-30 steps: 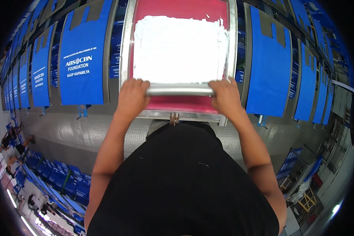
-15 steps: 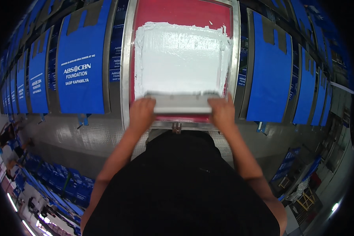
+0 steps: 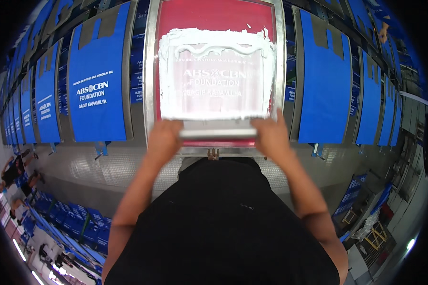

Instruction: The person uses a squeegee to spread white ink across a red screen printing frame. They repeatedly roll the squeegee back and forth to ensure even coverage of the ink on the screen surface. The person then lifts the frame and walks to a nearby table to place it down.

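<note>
In front of me lies a screen-printing frame (image 3: pixel 151 61) with a metal border and red mesh (image 3: pixel 214 14). White ink (image 3: pixel 165 90) rims a rectangle on the mesh, and pale lettering shows inside it. A wavy ridge of ink crosses the far part of that rectangle. At the near end is a wide squeegee (image 3: pixel 218 134) with a pale bar, its blade edge against the ink. My left hand (image 3: pixel 164 138) is closed round its left end, and my right hand (image 3: pixel 273 137) grips the right end. Both hands are slightly blurred.
Blue fabric panels on dark boards line both sides; the left panel (image 3: pixel 100 61) bears white print, the right panel (image 3: pixel 324 85) shows none. Metal clamps (image 3: pixel 101 148) stick out below them. A hinge-like fitting (image 3: pixel 213 153) sits at the frame's near edge. Other people (image 3: pixel 15 168) are far left.
The thick white layer inside the rectangle has thinned, and lettering now shows through. A wavy ink ridge has appeared at the far side. Both hands still grip the squeegee near me.
</note>
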Demonstrator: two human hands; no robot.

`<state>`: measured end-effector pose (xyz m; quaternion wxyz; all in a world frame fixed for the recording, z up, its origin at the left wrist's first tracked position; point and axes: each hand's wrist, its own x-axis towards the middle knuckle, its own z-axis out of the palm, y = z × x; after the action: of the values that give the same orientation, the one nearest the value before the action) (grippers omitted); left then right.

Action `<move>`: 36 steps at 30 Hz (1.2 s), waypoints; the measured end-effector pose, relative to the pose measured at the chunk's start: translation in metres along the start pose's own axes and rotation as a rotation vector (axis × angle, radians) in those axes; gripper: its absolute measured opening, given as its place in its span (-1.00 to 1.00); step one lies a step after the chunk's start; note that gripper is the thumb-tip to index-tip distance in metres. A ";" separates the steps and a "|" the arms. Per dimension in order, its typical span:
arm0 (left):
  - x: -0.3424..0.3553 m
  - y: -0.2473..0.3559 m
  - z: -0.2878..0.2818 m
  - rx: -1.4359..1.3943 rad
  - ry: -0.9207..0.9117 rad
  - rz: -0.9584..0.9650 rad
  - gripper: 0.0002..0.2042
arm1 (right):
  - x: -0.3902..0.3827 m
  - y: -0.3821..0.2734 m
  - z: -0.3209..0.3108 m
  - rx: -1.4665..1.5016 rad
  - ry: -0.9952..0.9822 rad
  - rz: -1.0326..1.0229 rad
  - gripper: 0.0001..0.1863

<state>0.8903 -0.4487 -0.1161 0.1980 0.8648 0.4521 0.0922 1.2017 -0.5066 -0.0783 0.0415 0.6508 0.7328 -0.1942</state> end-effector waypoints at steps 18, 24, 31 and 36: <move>-0.003 -0.009 0.012 0.057 0.061 0.006 -0.62 | 0.006 -0.001 -0.006 -0.040 -0.008 -0.011 -0.55; 0.102 -0.031 0.004 0.099 0.002 -0.189 -0.71 | 0.104 0.036 -0.003 -0.185 -0.020 0.055 -0.55; 0.174 -0.052 -0.050 0.147 -0.019 -0.115 -0.69 | 0.162 0.044 -0.066 -0.117 0.111 0.026 -0.57; 0.003 -0.002 0.004 0.015 -0.027 -0.053 -0.67 | -0.002 0.000 0.004 -0.023 0.008 0.008 -0.55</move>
<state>0.8914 -0.4464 -0.1210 0.2002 0.8551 0.4729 0.0717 1.2013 -0.5095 -0.0813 0.0469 0.6539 0.7327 -0.1828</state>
